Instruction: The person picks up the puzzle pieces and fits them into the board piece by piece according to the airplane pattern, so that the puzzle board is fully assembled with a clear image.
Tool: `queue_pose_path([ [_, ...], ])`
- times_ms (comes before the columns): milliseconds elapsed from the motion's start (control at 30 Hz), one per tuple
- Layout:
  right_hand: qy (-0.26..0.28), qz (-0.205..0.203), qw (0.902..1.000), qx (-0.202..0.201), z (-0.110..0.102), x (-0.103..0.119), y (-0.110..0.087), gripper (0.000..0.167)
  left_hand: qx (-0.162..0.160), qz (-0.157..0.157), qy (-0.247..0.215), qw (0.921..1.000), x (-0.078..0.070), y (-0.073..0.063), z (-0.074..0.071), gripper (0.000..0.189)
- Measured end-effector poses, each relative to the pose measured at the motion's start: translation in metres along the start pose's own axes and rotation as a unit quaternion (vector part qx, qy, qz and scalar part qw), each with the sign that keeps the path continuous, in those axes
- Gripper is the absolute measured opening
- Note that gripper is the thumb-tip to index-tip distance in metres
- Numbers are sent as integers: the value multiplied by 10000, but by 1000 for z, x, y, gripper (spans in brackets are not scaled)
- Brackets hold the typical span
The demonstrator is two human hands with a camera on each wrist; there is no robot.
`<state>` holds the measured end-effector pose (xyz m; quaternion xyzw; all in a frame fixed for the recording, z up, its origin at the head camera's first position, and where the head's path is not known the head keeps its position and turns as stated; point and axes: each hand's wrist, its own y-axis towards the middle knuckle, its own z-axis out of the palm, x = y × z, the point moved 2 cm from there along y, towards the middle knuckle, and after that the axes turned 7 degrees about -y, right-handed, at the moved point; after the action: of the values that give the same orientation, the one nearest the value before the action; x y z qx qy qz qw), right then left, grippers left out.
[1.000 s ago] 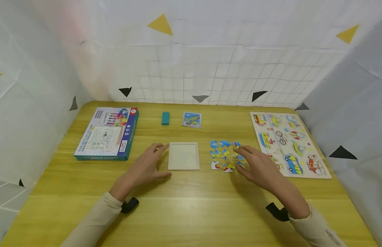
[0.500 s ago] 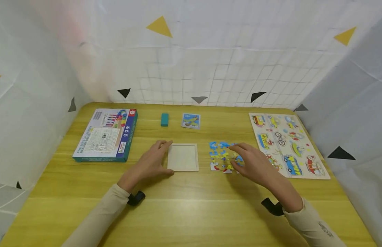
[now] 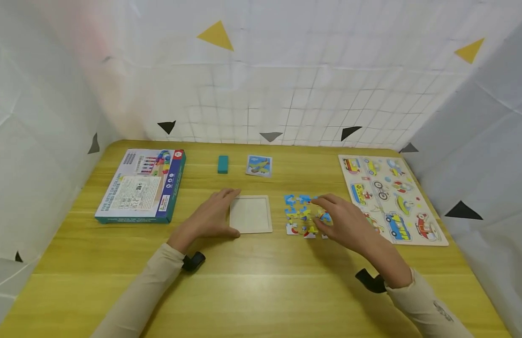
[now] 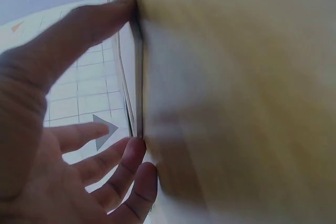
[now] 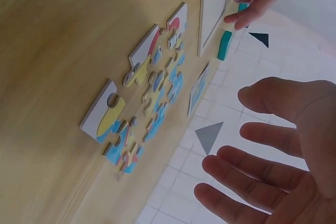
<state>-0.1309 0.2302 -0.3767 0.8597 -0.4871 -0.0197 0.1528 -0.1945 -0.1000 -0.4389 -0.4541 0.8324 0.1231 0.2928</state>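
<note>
A square wooden puzzle frame with a raised rim lies at the table's middle. My left hand spans its left side, thumb at the near corner and fingers at the far one. The left wrist view has the thumb tip and a fingertip right against the frame's edge. To the frame's right lie several jigsaw pieces, blue, yellow, red and white, grouped in loose rows. Over their right part hovers my right hand, fingers apart and relaxed; the right wrist view shows nothing in it. It partly hides the pieces in the head view.
Behind the frame are a small airplane picture card and a teal block. A beaded-boxes toy box lies at the left. At the right lies a vehicle puzzle board, its near left part behind my right hand. White sheeting encloses the table.
My left hand has moved right, from beside the frame onto its left edge, thumb and fingers closing in on its corners. The right hand has shifted slightly left over the pieces.
</note>
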Motion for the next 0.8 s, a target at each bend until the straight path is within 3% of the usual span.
queue_pose_path([
  [233,69,-3,9999,125,4,-2,11,41,203,-25,-219,9996,2,6,-1,110],
  [800,182,34,9975,681,23,-4,53,38,334,-165,-562,9977,7,18,-5,110],
])
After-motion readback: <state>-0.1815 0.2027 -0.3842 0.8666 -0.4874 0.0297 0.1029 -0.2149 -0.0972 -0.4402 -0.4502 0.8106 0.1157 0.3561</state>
